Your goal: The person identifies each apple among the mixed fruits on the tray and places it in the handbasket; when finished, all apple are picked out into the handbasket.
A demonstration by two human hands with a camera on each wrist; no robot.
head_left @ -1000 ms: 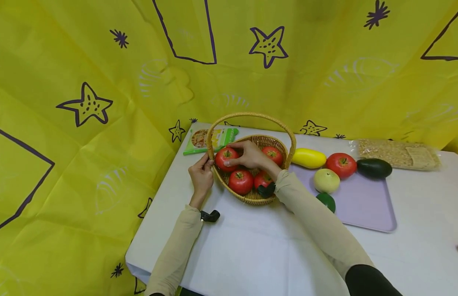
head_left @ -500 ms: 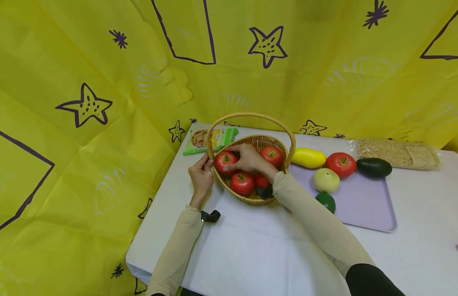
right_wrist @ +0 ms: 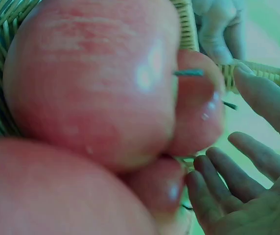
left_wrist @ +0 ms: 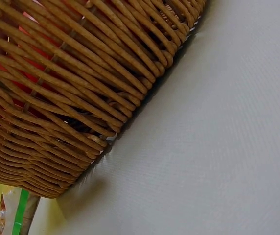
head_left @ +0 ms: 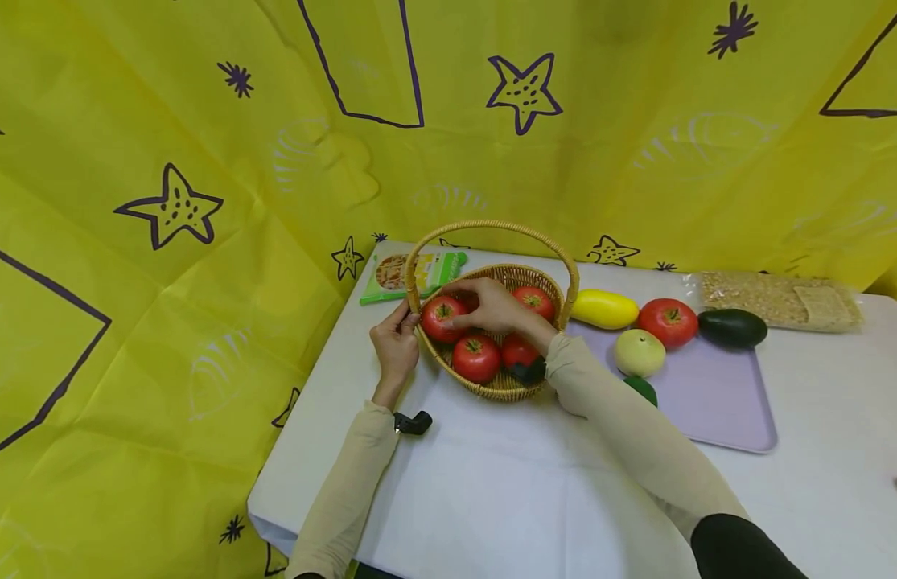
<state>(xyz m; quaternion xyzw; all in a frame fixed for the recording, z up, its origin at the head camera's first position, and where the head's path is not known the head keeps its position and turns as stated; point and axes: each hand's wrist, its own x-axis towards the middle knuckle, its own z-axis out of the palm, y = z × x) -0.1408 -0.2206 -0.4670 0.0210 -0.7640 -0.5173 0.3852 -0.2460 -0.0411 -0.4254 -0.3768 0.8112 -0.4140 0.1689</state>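
A wicker basket point(head_left: 502, 394) with a tall arched handle holds several red apples. At its left side, my left hand point(head_left: 395, 342) pinches the rim by the foot of the handle. My right hand point(head_left: 495, 305) reaches in from the right, thumb and fingers spread around the left apple point(head_left: 441, 319). In the right wrist view, the fingers point(right_wrist: 250, 152) are loosely parted beside the apples, curled round nothing. Another apple point(head_left: 476, 359) lies at the front, one point(head_left: 519, 351) beside it is partly covered by the wrist camera, and one point(head_left: 535, 302) sits at the back right. The left wrist view shows the basket's woven wall point(left_wrist: 66, 88).
A green food packet point(head_left: 405, 273) lies behind the basket's left side. To the right, a lilac tray point(head_left: 723, 410) bears a red fruit point(head_left: 668, 324), a pale round fruit point(head_left: 639, 354) and dark green produce point(head_left: 733, 330). A yellow oblong fruit point(head_left: 603, 310) and a clear bag point(head_left: 781, 301) lie near it.
The left apple has tilted and sits slightly lower in view; the front apple has shifted a little right. My right hand has eased slightly rightward, while my left hand stays at the rim.
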